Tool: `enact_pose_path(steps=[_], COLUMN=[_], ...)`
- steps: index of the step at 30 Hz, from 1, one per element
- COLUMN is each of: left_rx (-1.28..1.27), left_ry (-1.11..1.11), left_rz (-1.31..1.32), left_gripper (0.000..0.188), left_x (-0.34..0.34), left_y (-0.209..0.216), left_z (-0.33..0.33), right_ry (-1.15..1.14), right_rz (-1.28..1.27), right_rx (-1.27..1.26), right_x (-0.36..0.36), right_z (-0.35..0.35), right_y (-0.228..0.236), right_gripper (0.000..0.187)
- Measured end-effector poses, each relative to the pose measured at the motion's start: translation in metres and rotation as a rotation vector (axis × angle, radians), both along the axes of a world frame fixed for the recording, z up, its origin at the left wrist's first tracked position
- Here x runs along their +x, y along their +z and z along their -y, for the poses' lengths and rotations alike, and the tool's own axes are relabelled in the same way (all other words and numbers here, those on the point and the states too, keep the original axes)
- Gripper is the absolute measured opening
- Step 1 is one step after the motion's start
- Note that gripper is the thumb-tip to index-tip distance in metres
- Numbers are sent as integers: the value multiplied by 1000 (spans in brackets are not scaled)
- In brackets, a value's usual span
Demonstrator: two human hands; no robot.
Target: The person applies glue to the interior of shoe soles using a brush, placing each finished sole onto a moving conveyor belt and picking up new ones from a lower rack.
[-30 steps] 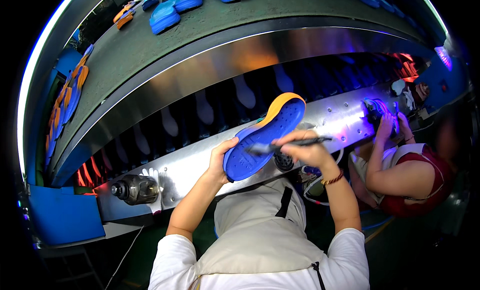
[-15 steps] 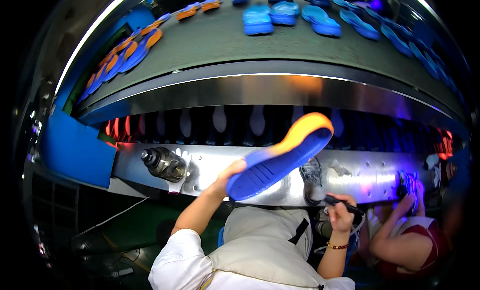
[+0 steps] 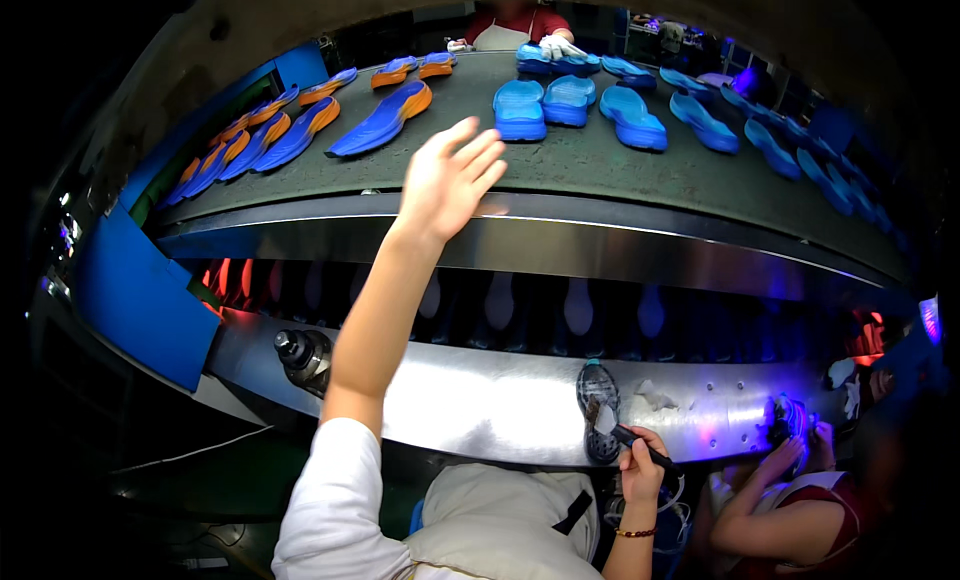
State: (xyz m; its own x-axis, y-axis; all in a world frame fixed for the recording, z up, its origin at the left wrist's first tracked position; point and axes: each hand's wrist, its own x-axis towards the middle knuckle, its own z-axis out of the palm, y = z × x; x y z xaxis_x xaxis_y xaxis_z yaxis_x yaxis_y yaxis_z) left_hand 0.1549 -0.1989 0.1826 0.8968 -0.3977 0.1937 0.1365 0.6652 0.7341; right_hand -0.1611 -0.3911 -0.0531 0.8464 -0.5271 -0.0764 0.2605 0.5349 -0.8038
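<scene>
My left hand (image 3: 450,185) is stretched out over the front of the green belt, fingers apart, holding nothing. Just beyond its fingertips a blue midsole with an orange edge (image 3: 382,120) lies on the belt. A black-handled brush (image 3: 645,447) is gripped in my right hand (image 3: 642,470). Its pale tip meets a dark shoe sole (image 3: 598,405), which lies lengthwise on the metal ledge (image 3: 480,400) in front of me. Behind my right hand a whitish cord or tube hangs down.
More blue-and-orange midsoles (image 3: 290,140) lie left on the belt (image 3: 400,170), light-blue ones (image 3: 635,120) to the right. A dark metal fitting (image 3: 303,358) stands on the ledge's left. A co-worker (image 3: 790,510) handles a shoe (image 3: 788,420) at right; another person (image 3: 515,25) stands across the belt.
The blue-and-orange midsole has left my left hand and now lies on the belt. That hand has reached forward and opened. My right hand still has the brush at the dark sole.
</scene>
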Motion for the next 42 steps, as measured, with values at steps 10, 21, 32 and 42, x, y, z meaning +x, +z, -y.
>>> enact_pose_path(steps=[10,21,32,42], left_rx=[1903,1771,1171,146], left_ry=[247,281,471,-141], left_rz=[822,1270,1137,50], left_gripper=[77,46,31,84], left_x=[160,65,17,-104], left_y=[13,21,-1,-187], left_z=[96,149,57,-58], right_ry=[35,-34,-78,-226], right_rz=[-13,-122,-56,-6], right_rx=[73,149,70,8], right_x=[10,-13,-2,15], right_z=[-12,8,22,40], right_y=[-1,-22,-15,3], right_gripper=[20,21,30,22])
